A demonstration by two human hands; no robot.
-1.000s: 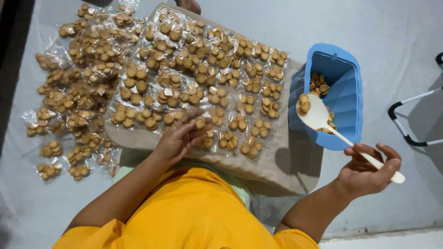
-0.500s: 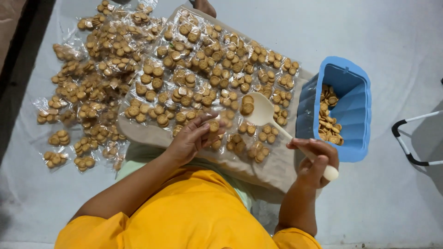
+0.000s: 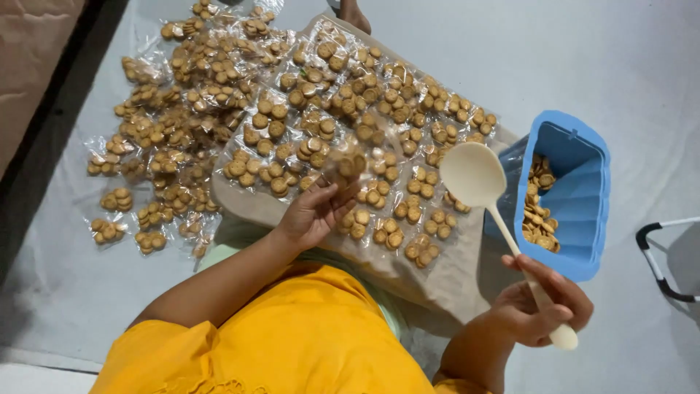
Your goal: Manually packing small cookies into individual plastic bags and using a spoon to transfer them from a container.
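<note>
Head view: the left hand [image 3: 315, 213] pinches a clear cookie bag [image 3: 348, 162]. The right hand [image 3: 541, 308], at 4 o'clock, squeezes a cream spoon [image 3: 474, 175], empty, beside the blue tub [image 3: 580, 197].

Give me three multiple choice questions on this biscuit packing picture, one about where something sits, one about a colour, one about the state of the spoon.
1. Where is the blue tub?
A. left of the board
B. right of the board
C. on the lap

2. What colour is the spoon?
A. cream
B. red
C. black

3. The spoon bowl is:
A. heaped with biscuits
B. empty
C. broken

Answers: 1 B, it stands by the right hand. 2 A, pale cream throughout. 3 B, nothing lies in it, while the left hand lifts a small clear bag.
</note>
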